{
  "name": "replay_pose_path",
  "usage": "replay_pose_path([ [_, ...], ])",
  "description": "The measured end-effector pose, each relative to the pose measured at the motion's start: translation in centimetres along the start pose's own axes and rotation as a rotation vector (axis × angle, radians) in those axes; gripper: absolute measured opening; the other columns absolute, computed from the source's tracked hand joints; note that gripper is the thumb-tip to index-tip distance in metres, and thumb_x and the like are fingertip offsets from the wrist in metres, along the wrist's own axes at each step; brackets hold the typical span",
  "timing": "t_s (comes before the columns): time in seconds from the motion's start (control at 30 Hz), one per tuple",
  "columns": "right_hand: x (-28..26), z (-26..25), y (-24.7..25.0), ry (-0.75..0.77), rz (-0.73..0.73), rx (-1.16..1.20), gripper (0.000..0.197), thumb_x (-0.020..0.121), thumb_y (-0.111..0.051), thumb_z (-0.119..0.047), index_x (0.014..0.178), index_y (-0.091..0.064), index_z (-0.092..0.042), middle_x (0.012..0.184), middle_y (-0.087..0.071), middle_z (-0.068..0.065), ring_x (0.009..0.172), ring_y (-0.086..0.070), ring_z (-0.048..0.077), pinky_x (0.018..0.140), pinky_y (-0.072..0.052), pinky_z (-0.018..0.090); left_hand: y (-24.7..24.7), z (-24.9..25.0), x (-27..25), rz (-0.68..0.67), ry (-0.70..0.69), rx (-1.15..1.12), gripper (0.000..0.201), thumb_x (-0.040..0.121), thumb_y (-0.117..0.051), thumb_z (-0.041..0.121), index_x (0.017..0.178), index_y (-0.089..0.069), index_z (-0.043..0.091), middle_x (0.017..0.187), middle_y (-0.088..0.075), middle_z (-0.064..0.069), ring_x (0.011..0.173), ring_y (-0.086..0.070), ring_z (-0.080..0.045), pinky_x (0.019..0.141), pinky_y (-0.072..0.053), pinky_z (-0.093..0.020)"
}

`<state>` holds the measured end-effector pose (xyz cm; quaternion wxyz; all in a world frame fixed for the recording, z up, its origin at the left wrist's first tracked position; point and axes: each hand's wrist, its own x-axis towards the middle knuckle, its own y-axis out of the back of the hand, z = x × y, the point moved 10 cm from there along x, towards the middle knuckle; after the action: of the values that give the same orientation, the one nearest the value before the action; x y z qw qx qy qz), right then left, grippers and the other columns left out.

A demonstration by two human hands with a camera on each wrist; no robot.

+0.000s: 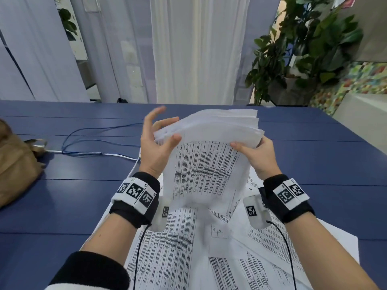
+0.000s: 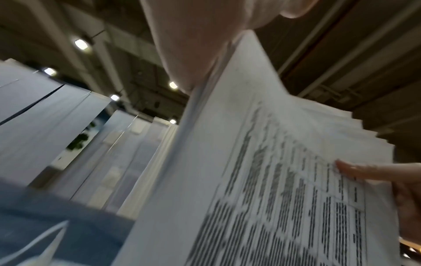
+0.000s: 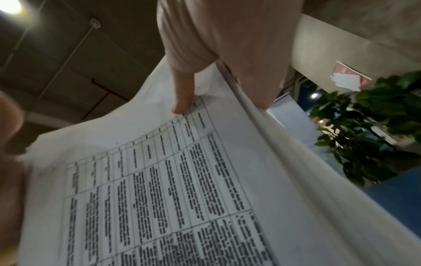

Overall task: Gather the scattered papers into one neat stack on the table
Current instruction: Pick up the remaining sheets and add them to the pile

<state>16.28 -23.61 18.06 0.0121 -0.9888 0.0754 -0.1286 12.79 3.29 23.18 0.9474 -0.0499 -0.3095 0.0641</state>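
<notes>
You wear black wristbands [image 1: 137, 197] carrying white square-coded tags, a white camera pod [image 1: 256, 210] under each wrist, thin black cables [image 1: 290, 248], black-and-white sleeve cuff [image 1: 90, 273] at 7 o'clock.

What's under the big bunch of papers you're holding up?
Under the held bundle, more printed sheets lie scattered and overlapping on the blue table. The bundle and both wrists cover what lies directly beneath them.

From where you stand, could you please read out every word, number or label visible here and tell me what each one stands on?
"3": handwritten, on a loose white sheet lying on the blue table.
Printed tables on the held white paper bundle: blurred, unreadable.
Printed tables on the scattered white sheets: too small to read.
Black-and-white square markers on the black wristbands: patterns, no readable words.
</notes>
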Motion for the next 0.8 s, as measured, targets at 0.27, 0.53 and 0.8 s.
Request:
replay_pose_path([
  [0.27, -0.7, -1.0, -0.1, 0.053, 0.043, 0.038, 0.029, 0.074, -0.073, 0.001, 0.09, -0.06, -0.019, 0.09, -0.067, -0.006, 0.073, -0.067, -0.002, 0.071, -0.055, 0.018, 1.0, -6.4, -3.7, 0.144, 0.37, 0.105, 0.021, 0.076, -0.073, 0.009, 0.084, -0.059, 0.023, 0.082, -0.065, 0.006, 0.076, -0.064, -0.009, 0.063, -0.052, -0.011],
  [0.53, -1.4, -4.8, 0.1, 0.229, 0.026, -0.053, 0.06, 0.07, -0.08, -0.024, 0.118, -0.048, -0.04, 0.105, -0.06, 0.005, 0.1, -0.061, 0.029, 0.092, -0.049, 0.053, 1.1, -4.9, -2.7, 0.093, 0.337, 0.091, 0.04, 0.063, -0.08, 0.013, 0.099, -0.063, 0.007, 0.088, -0.068, 0.002, 0.076, -0.067, -0.002, 0.062, -0.051, -0.01],
  [0.8, -0.2, -7.5, -1.1, 0.373, 0.041, -0.187, 0.011, 0.084, -0.066, -0.02, 0.083, -0.066, -0.031, 0.077, -0.064, -0.019, 0.078, -0.053, 0.006, 0.077, -0.045, 0.03, 1.5, -4.3, -2.4, 0.13, 0.318, 0.058, 0.032, 0.066, -0.08, 0.007, 0.094, -0.065, 0.005, 0.085, -0.07, 0.0, 0.072, -0.069, -0.002, 0.063, -0.053, -0.014],
])
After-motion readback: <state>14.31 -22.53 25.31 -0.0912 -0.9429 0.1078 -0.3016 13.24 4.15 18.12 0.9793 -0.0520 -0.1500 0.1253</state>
